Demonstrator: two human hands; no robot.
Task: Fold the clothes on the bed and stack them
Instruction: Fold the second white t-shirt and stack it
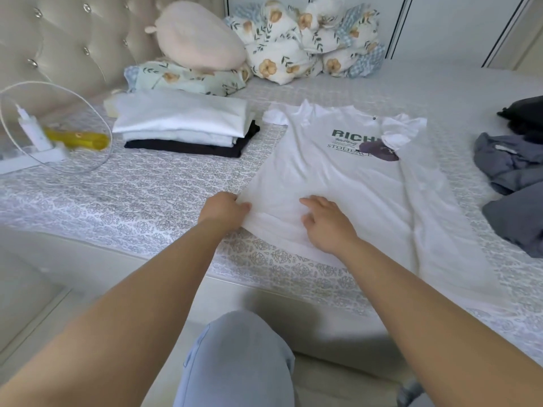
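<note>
A white T-shirt (pixel 346 183) spread on the bed bears dark green chest lettering: "RICH", cut off by a folded sleeve, above a smaller, partly covered line, "STOLIE".

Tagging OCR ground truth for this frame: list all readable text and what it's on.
"RICH": on the white t-shirt, large green print; its end is hidden under the folded-in sleeve.
"STOLIE...": on the same shirt, lower line; the rest is covered by a dark purple graphic, so the reading is uncertain.
Script line between the two: too small to read.
Nothing else legible, including on the folded stack.
</note>
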